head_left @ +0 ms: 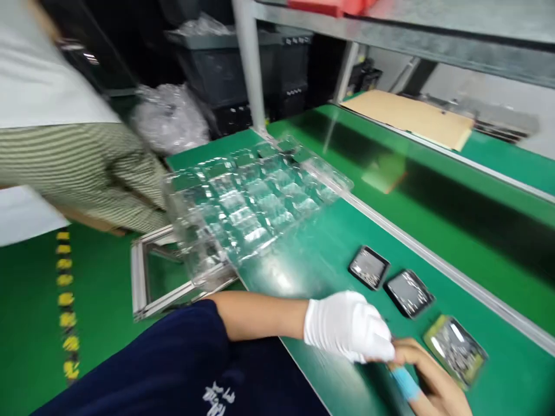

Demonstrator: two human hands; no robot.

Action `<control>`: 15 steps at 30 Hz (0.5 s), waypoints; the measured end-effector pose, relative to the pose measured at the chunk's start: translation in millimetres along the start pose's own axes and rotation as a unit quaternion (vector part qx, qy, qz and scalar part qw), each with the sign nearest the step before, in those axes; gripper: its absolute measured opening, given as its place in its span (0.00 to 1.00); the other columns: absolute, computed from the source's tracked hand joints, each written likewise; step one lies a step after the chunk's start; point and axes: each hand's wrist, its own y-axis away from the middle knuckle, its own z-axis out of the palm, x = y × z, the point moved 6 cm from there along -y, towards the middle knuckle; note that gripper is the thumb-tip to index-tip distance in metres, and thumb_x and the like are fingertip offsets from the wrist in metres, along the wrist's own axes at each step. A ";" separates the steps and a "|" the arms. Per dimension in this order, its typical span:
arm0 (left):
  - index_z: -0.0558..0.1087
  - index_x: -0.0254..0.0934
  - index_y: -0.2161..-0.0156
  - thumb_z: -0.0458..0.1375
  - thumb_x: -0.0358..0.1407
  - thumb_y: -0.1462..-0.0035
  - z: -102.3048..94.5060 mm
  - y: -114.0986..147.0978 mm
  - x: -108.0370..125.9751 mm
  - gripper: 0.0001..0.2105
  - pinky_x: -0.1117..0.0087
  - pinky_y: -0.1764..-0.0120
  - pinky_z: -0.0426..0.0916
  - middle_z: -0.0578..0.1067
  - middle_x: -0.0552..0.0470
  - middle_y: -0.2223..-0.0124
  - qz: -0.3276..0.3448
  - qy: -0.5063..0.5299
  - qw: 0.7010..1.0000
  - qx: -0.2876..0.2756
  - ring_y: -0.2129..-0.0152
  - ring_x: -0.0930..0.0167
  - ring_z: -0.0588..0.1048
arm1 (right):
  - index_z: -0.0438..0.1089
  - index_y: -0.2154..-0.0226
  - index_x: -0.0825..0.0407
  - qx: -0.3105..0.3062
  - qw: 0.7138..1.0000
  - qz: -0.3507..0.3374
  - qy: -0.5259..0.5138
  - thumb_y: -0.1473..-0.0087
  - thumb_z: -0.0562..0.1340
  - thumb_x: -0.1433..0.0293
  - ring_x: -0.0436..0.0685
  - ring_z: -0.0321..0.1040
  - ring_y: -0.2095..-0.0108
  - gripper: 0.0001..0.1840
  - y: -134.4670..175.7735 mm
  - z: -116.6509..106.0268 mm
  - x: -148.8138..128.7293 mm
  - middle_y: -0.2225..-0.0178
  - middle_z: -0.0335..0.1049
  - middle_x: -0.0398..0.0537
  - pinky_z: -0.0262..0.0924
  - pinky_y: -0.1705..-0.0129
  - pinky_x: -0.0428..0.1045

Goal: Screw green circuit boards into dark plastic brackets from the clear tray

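My left hand (353,326), in a white glove, reaches over the green bench top with its fingers closed. Its fingertips meet those of my right hand (429,372), which is bare apart from blue tape (405,382) round one finger. The right fingers are pinched together too. Whatever lies between the fingertips is hidden or too small to name. Beside the right hand stands a tray with yellow edges (457,349), filled with small shiny parts. Two black trays (369,267) (410,293) with small light parts lie farther up the bench.
A clear plastic blister tray (255,196) with many pockets overhangs the bench's left edge. A metal rail (433,260) runs along the green belt (433,202). Overhead is a metal shelf (411,43). A person in striped trousers (82,173) stands at left, near black bins (225,69).
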 end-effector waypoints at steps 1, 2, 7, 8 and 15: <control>0.74 0.37 0.60 0.48 0.43 0.38 -2.2 3.8 -2.4 0.15 0.65 0.63 0.68 0.77 0.47 0.61 -0.018 0.028 0.999 0.028 0.63 0.66 0.75 | 0.70 0.72 0.46 0.007 1.000 -0.007 0.006 0.45 0.59 0.61 0.56 0.70 0.70 0.09 0.3 0.5 -4.3 0.70 0.71 0.46 0.66 0.68 0.47; 0.72 0.34 0.57 0.52 0.47 0.41 -5.0 8.0 -7.2 0.18 0.62 0.57 0.68 0.76 0.44 0.57 -0.043 0.065 0.995 0.066 0.59 0.63 0.74 | 0.69 0.72 0.47 0.025 1.000 -0.003 0.018 0.43 0.58 0.63 0.55 0.69 0.70 0.09 -0.1 -0.3 -6.2 0.70 0.70 0.45 0.65 0.68 0.47; 0.57 0.31 0.42 0.63 0.48 0.55 17.6 23.3 -36.3 0.38 0.51 0.45 0.63 0.66 0.34 0.43 -0.202 0.187 0.961 0.028 0.44 0.54 0.65 | 0.66 0.69 0.50 0.122 0.990 0.011 0.065 0.42 0.56 0.70 0.53 0.66 0.68 0.05 -3.9 -3.7 2.5 0.70 0.68 0.45 0.63 0.64 0.47; 0.58 0.31 0.43 0.63 0.43 0.54 24.4 24.7 -37.7 0.35 0.52 0.46 0.64 0.67 0.36 0.44 -0.223 0.199 0.954 0.002 0.45 0.55 0.67 | 0.66 0.68 0.50 0.123 0.990 0.010 0.067 0.42 0.56 0.71 0.53 0.66 0.68 0.04 -4.4 -1.6 4.9 0.70 0.68 0.45 0.63 0.63 0.48; 0.60 0.35 0.44 0.53 0.36 0.46 25.2 24.1 -27.7 0.23 0.57 0.50 0.68 0.69 0.43 0.50 -0.244 0.193 0.951 0.009 0.53 0.62 0.71 | 0.65 0.65 0.49 0.121 0.986 -0.058 0.103 0.46 0.55 0.78 0.58 0.65 0.54 0.09 -5.6 13.9 0.8 0.57 0.68 0.51 0.61 0.52 0.56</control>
